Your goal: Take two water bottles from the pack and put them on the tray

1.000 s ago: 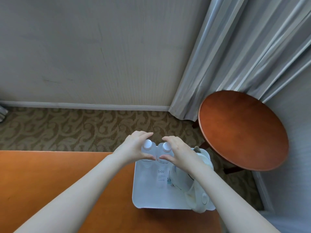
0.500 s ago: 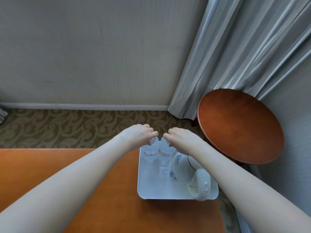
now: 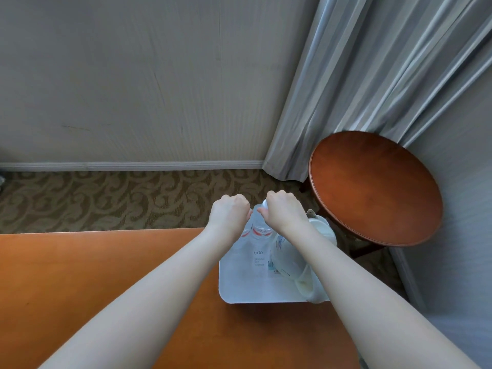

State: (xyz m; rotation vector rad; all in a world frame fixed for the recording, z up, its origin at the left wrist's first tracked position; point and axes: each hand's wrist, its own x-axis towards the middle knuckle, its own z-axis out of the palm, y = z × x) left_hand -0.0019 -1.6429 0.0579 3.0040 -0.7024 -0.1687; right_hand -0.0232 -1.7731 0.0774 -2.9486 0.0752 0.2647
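Two clear water bottles with red-and-white labels stand side by side at the far end of a white tray point(image 3: 241, 294). My left hand point(image 3: 229, 213) is closed over the top of the left bottle point(image 3: 244, 231), whose cap is hidden. The right bottle point(image 3: 259, 227) is gripped near its white cap by my right hand point(image 3: 285, 213). The two hands nearly touch above the bottles. No bottle pack is in view.
A white electric kettle point(image 3: 292, 259) stands on the tray's right half, close under my right forearm. The tray rests at the far right corner of an orange wooden desk point(image 3: 106, 275). A round brown side table point(image 3: 375, 187) and a grey curtain point(image 3: 359, 75) stand beyond on the right, over patterned carpet.
Both hands went from spread fingers over the caps to closed fists on the bottle tops. The view shifted slightly, so the tray sits a little farther from me.
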